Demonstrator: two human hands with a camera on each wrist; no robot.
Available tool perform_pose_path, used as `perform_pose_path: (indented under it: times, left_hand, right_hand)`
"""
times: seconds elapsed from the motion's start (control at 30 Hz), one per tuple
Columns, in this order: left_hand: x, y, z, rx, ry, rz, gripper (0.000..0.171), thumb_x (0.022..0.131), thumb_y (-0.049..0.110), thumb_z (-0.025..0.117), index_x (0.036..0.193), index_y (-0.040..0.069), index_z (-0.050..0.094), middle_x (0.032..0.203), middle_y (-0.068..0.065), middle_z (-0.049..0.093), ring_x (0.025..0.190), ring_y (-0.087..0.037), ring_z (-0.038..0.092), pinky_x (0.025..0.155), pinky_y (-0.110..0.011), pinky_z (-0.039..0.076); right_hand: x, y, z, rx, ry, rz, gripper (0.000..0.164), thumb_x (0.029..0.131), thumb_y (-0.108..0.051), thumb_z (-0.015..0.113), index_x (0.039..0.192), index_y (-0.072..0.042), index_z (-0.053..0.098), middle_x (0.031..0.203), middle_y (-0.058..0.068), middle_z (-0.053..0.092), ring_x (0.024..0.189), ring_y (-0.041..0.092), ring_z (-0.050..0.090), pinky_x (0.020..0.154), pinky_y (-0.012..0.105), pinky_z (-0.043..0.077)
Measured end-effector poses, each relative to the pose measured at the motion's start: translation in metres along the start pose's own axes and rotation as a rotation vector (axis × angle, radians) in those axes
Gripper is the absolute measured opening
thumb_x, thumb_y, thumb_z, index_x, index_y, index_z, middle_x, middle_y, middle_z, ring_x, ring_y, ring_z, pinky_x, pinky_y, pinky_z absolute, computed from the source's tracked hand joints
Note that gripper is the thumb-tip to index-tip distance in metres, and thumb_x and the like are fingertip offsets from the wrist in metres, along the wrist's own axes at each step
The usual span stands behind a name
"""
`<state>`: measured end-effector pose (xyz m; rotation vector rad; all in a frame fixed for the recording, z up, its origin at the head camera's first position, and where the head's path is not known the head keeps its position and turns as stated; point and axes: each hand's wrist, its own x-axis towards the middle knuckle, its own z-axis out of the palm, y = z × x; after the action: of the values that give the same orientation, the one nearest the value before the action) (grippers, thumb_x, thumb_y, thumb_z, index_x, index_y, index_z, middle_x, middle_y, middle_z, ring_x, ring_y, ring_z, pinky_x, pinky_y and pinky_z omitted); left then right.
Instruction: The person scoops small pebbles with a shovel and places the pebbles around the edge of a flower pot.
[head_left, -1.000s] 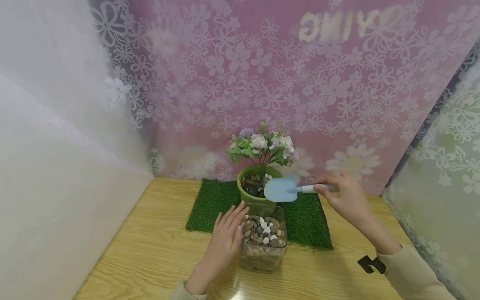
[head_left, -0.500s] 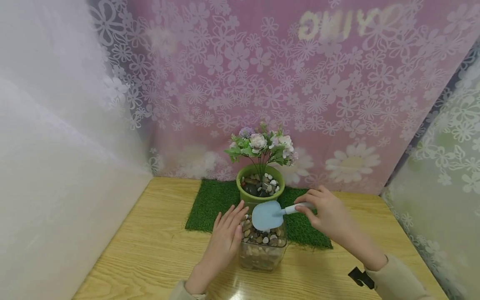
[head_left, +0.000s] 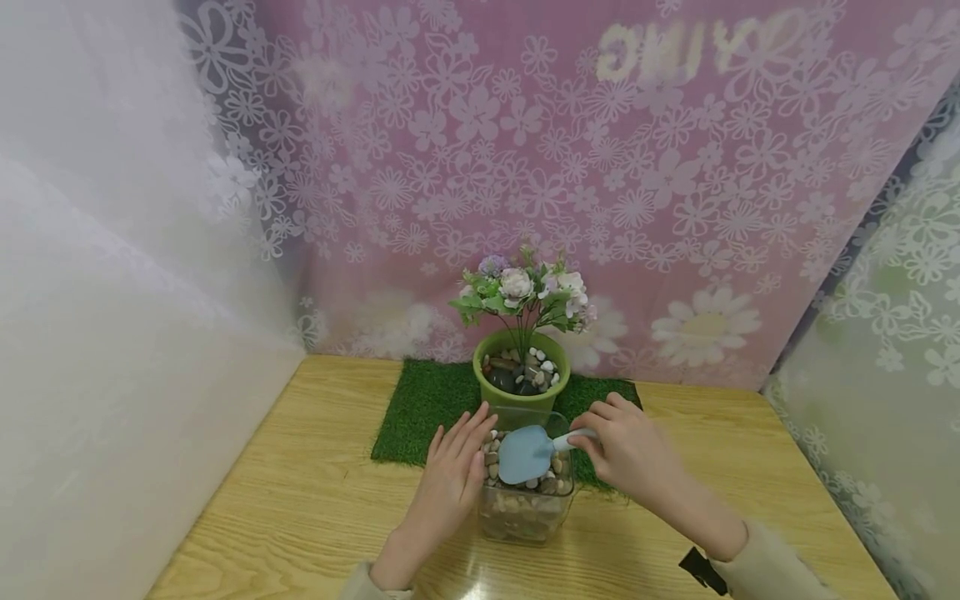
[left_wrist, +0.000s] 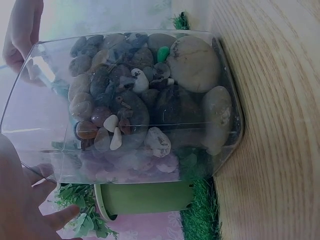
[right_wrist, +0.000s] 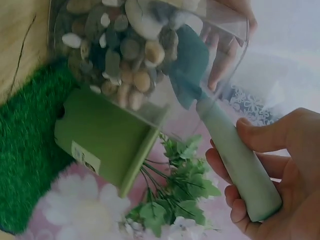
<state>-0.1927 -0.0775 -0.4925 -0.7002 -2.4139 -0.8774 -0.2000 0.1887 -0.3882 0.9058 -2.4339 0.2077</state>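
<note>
My right hand (head_left: pixel 630 442) grips the scoop (head_left: pixel 525 456) by its pale handle. My right wrist view shows this best: the thumb is on one side and the fingers curl round the other. The blue end of the scoop is inside the clear box (head_left: pixel 525 533), over the stones (head_left: pixel 555 485). I cannot tell if it touches them. My left hand (head_left: pixel 447 479) lies along the left side of the box, fingers straight and a bit spread, not wrapped round anything.

The box stands on the wood table (head_left: pixel 300 500). Just on its far side is the green pot (head_left: pixel 517 398), upright on the grass mat (head_left: pixel 427 408). The head view lets me look down into the pot: white stones sit on the right, dark ones on the left, and flowers (head_left: pixel 517 285) stand up in it. They are white, pink and purple, with green leaves. On the far side hangs a pink cloth (head_left: pixel 450 183) with white flower shapes.

My left wrist view looks through the side of the box. There I see a small bright green stone (left_wrist: pixel 163 53) beside a big pale stone (left_wrist: pixel 194 64). Only my right wrist view shows the white sticker (right_wrist: pixel 86 157) on the pot.
</note>
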Motion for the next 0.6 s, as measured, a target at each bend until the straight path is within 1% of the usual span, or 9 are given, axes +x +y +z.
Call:
perform_pose_path:
  times: [0.13, 0.37, 0.47, 0.53, 0.6]
  left_hand:
    - [0.0002, -0.0005, 0.0004, 0.001, -0.001, 0.002, 0.050, 0.105, 0.011, 0.048, 0.155, 0.017, 0.043, 0.163, 0.000, 0.035, 0.147, -0.031, 0.037, 0.110, -0.072, 0.028]
    - [0.0004, 0.0007, -0.0005, -0.018, -0.003, 0.002, 0.050, 0.105, 0.011, 0.048, 0.155, 0.016, 0.044, 0.164, 0.000, 0.035, 0.148, -0.031, 0.036, 0.111, -0.072, 0.027]
    - [0.0005, 0.0008, -0.0004, -0.031, -0.006, -0.001, 0.052, 0.104, 0.010, 0.049, 0.155, 0.016, 0.044, 0.164, 0.001, 0.034, 0.148, -0.031, 0.036, 0.111, -0.073, 0.026]
    - [0.0005, 0.0006, -0.0004, -0.035, -0.009, -0.003, 0.052, 0.104, 0.010, 0.049, 0.155, 0.016, 0.044, 0.164, 0.001, 0.033, 0.148, -0.031, 0.035, 0.110, -0.073, 0.026]
    - [0.0004, -0.0002, 0.0002, -0.033, -0.010, -0.005, 0.052, 0.103, 0.009, 0.049, 0.155, 0.016, 0.043, 0.164, 0.001, 0.033, 0.148, -0.031, 0.035, 0.110, -0.073, 0.026]
  right_hand:
    - [-0.0005, -0.0061, 0.0012, 0.032, -0.037, 0.076, 0.009, 0.082, -0.021, 0.085, 0.085, -0.017, 0.077, 0.081, -0.005, 0.070, 0.071, 0.011, 0.047, 0.061, 0.027, 0.043]
    - [-0.0015, -0.0088, -0.0016, 0.087, -0.076, 0.112, 0.008, 0.082, -0.021, 0.085, 0.085, -0.017, 0.078, 0.081, -0.006, 0.071, 0.069, 0.009, 0.044, 0.060, 0.025, 0.041]
    - [-0.0015, -0.0058, -0.0031, 0.124, -0.116, 0.154, 0.005, 0.084, -0.022, 0.083, 0.084, -0.019, 0.079, 0.080, -0.007, 0.071, 0.068, 0.009, 0.049, 0.062, 0.027, 0.043]
    - [-0.0010, -0.0048, -0.0045, 0.147, -0.142, 0.184, 0.004, 0.086, -0.022, 0.081, 0.085, -0.018, 0.079, 0.081, -0.007, 0.072, 0.071, 0.012, 0.057, 0.073, 0.033, 0.051]
    - [-0.0007, -0.0051, -0.0046, 0.145, -0.152, 0.196, 0.005, 0.086, -0.023, 0.081, 0.086, -0.018, 0.079, 0.082, -0.007, 0.072, 0.072, 0.013, 0.058, 0.073, 0.035, 0.052]
